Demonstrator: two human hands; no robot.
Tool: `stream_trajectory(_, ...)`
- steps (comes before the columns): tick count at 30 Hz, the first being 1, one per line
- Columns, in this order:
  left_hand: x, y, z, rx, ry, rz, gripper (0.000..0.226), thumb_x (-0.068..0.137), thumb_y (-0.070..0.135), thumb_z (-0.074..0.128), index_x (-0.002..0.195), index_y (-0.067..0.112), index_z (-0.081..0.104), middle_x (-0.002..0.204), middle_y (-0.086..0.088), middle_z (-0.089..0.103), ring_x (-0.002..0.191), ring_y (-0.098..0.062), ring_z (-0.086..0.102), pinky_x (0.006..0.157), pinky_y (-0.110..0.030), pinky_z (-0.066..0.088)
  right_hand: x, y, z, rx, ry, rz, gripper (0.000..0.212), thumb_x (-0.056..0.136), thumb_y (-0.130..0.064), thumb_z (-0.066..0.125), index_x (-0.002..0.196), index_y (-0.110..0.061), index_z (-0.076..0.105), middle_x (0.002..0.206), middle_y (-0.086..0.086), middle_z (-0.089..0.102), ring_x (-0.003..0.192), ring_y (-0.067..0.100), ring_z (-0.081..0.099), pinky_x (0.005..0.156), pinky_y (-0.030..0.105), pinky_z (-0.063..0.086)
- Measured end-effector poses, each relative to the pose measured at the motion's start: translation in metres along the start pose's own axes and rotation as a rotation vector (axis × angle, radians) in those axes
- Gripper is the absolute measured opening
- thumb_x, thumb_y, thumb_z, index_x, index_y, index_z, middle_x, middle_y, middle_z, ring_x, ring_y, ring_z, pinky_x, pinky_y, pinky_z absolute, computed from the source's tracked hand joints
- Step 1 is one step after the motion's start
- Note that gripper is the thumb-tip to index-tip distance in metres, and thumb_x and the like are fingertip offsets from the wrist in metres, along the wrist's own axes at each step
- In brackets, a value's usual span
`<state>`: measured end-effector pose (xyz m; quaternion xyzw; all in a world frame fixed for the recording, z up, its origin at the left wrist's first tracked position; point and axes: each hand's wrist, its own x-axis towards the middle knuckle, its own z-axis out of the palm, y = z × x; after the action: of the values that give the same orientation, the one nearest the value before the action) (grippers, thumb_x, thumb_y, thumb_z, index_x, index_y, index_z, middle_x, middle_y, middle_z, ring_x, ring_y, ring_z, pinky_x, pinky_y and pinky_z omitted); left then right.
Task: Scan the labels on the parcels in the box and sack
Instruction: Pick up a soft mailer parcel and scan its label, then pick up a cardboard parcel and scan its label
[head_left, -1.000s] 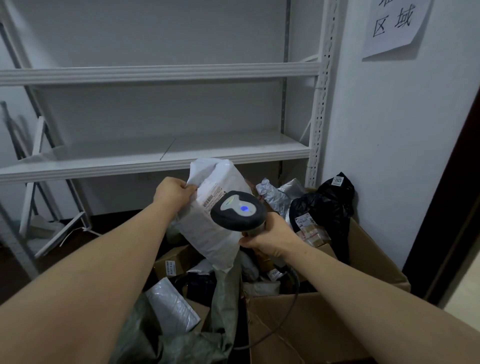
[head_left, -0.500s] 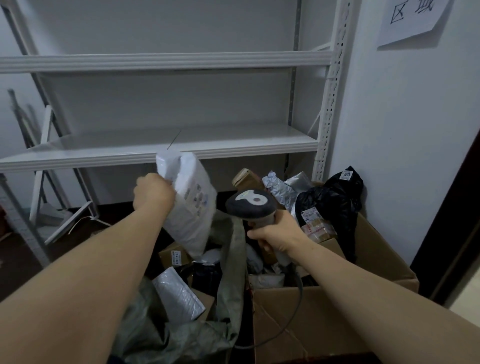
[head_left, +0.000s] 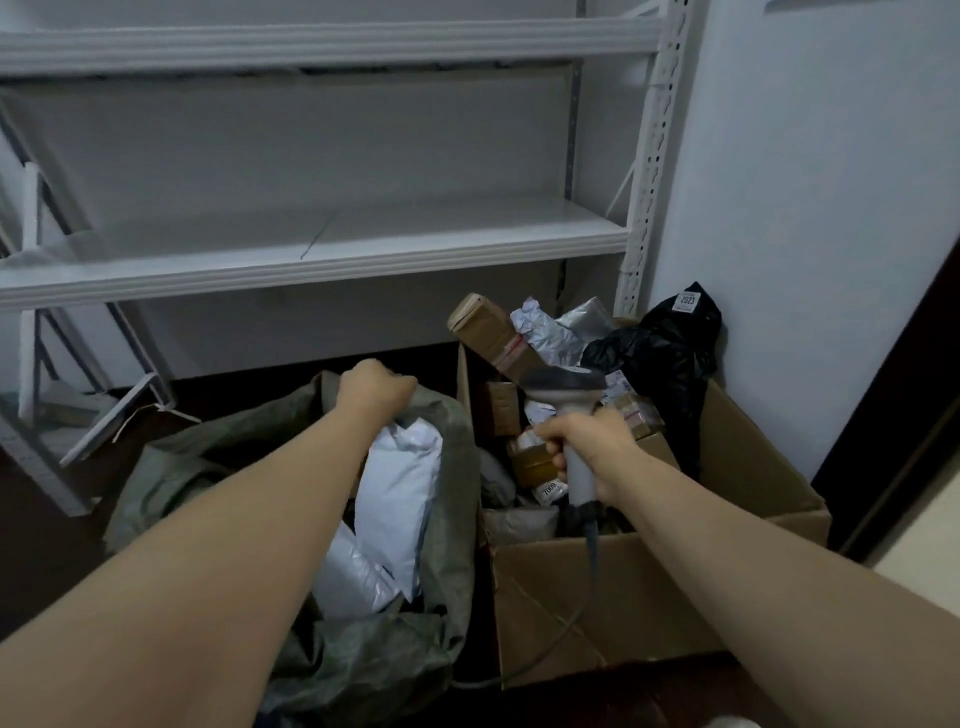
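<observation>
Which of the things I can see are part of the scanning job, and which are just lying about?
Part of the job: scanner, gripped by the right hand; white parcel in the green sack; cardboard box of parcels.
Just lying about: white shelving; loose rack parts on the floor, left.

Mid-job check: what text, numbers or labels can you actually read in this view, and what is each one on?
"2023": white sticker on the black bag in the box.
"7009", uncertain reading: label on a parcel beside the scanner.
Label on the tilted brown carton: too blurred to read.
Other parcel labels in the box: too small or blurred to read.
</observation>
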<state>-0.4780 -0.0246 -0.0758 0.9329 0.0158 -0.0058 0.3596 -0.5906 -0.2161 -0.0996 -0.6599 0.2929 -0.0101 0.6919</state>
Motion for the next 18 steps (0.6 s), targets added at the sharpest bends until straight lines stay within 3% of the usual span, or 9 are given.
stream_trajectory(2, 0.0, 0.019, 0.019, 0.007, -0.033, 0.069, 0.031, 0.089, 0.021, 0.058, 0.059, 0.016, 0.051, 0.065, -0.007, 0.053, 0.075, -0.024, 0.053, 0.07, -0.027, 0.041, 0.011, 0.005, -0.015, 0.073, 0.035, 0.057, 0.023, 0.082, -0.003, 0.068, 0.068, -0.005, 0.051, 0.051, 0.007, 0.05, 0.041, 0.016, 0.044, 0.044, 0.026, 0.038)
stream_trajectory(7, 0.005, 0.059, 0.083, 0.011, -0.175, 0.179, 0.013, 0.088, 0.015, 0.057, 0.087, 0.015, 0.07, 0.088, -0.006, 0.062, 0.084, -0.019, 0.058, 0.074, -0.024, 0.043, 0.036, 0.018, -0.061, 0.228, 0.158, 0.142, 0.02, 0.082, 0.003, 0.066, 0.071, -0.004, 0.052, 0.054, 0.008, 0.047, 0.044, 0.015, 0.043, 0.043, 0.025, 0.039)
stream_trajectory(14, 0.024, 0.085, 0.194, 0.133, -0.453, 0.187, 0.015, 0.089, 0.011, 0.057, 0.075, 0.013, 0.052, 0.083, -0.011, 0.053, 0.078, -0.019, 0.049, 0.068, -0.029, 0.038, 0.083, 0.037, -0.131, 0.329, 0.266, 0.224, 0.021, 0.087, 0.003, 0.061, 0.07, -0.004, 0.051, 0.06, 0.011, 0.051, 0.05, 0.019, 0.047, 0.051, 0.031, 0.044)
stream_trajectory(16, 0.029, 0.089, 0.225, 0.167, -0.533, 0.168, 0.018, 0.09, 0.012, 0.059, 0.073, 0.014, 0.052, 0.082, -0.01, 0.053, 0.081, -0.02, 0.049, 0.071, -0.029, 0.039, 0.101, 0.044, -0.145, 0.327, 0.298, 0.225, 0.014, 0.086, 0.003, 0.061, 0.075, -0.001, 0.054, 0.061, 0.012, 0.055, 0.05, 0.019, 0.049, 0.051, 0.032, 0.045)
stream_trajectory(18, 0.034, 0.092, 0.255, 0.202, -0.589, 0.149, 0.007, 0.089, 0.015, 0.062, 0.083, 0.011, 0.06, 0.095, -0.012, 0.061, 0.089, -0.024, 0.056, 0.079, -0.029, 0.045, 0.122, 0.052, -0.155, 0.325, 0.316, 0.236, 0.005, 0.085, 0.002, 0.061, 0.083, 0.001, 0.057, 0.062, 0.013, 0.058, 0.049, 0.019, 0.052, 0.048, 0.03, 0.046)
